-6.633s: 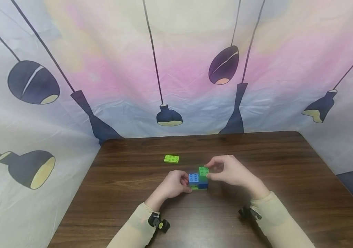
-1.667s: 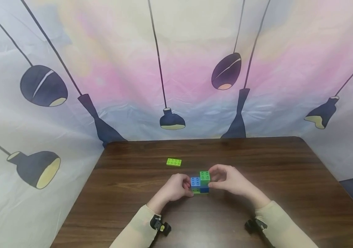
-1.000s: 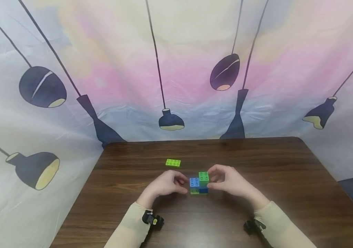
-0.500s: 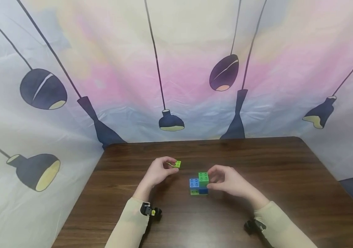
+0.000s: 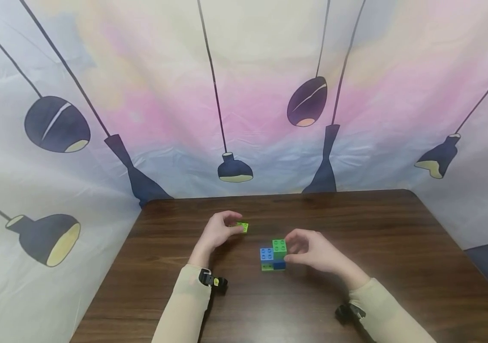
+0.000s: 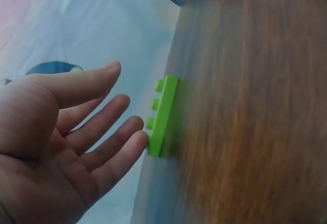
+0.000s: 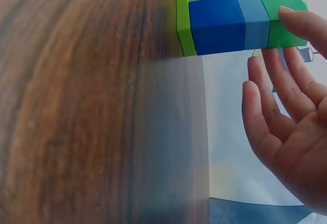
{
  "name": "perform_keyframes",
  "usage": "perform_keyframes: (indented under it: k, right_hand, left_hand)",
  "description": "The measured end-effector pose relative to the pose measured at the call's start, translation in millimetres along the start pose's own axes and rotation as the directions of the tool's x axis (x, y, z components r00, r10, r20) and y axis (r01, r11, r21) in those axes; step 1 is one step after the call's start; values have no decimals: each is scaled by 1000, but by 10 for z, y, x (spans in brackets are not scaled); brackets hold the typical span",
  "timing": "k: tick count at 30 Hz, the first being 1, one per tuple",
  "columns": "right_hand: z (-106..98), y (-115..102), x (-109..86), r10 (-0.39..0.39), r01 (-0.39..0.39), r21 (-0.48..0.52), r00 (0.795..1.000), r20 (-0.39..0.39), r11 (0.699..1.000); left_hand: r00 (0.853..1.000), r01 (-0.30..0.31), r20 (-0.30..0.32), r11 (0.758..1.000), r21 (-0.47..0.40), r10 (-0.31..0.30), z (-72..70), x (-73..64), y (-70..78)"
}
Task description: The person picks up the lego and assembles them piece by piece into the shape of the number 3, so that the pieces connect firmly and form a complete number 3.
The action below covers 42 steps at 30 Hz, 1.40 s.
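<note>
A stack of toy building bricks stands on the table: a lime plate point(image 7: 183, 25) at the bottom, a dark blue brick point(image 7: 217, 26) on it, a lighter blue brick point(image 5: 267, 254) above, and a green brick point(image 5: 279, 247) on top at the right. My right hand point(image 5: 314, 252) pinches the green brick, thumb on its near face in the right wrist view. My left hand point(image 5: 217, 232) is at a separate lime plate point(image 6: 164, 118) lying studs up on the table. Its thumb and fingers are spread loosely around the plate, which the hand partly covers in the head view.
A dark wood-grain table point(image 5: 175, 209) bears the bricks. Behind it hangs a cloth backdrop point(image 5: 162, 95) printed with lamps. A small wrist camera point(image 5: 214, 280) is strapped to the left sleeve and another camera point(image 5: 349, 313) to the right.
My left hand has let go of the stack's left side and moved away and left to the separate lime plate. The green brick has settled onto the stack; my right hand has stayed there.
</note>
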State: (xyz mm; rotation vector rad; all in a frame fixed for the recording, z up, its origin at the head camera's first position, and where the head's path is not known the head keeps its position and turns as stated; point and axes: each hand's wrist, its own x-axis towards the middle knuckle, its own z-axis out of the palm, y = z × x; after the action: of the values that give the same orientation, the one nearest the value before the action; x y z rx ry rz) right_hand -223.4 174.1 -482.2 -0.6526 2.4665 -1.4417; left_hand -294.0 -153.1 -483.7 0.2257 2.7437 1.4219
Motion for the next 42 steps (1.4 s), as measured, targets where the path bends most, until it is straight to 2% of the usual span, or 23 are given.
perform_keyframes:
  k: [6, 15, 25, 42]
  right_hand:
    - [13, -3, -4, -11, 11, 6, 1000, 7, 1000]
    - [17, 5, -4, -24, 24, 9, 1000, 10, 1000]
    - [4, -6, 3, -21, 21, 10, 1000, 4, 1000]
    - [-14, -9, -5, -7, 7, 9, 1000, 6, 1000]
  left_hand:
    - [1000, -1, -22, 1000, -14, 0, -46, 25, -79]
    - [1000, 13, -20, 1000, 6, -13, -61, 51, -168]
    - [998, 61, 6, 998, 22, -61, -54, 71, -181]
    - [994, 98, 40, 994, 47, -100, 10, 76, -181]
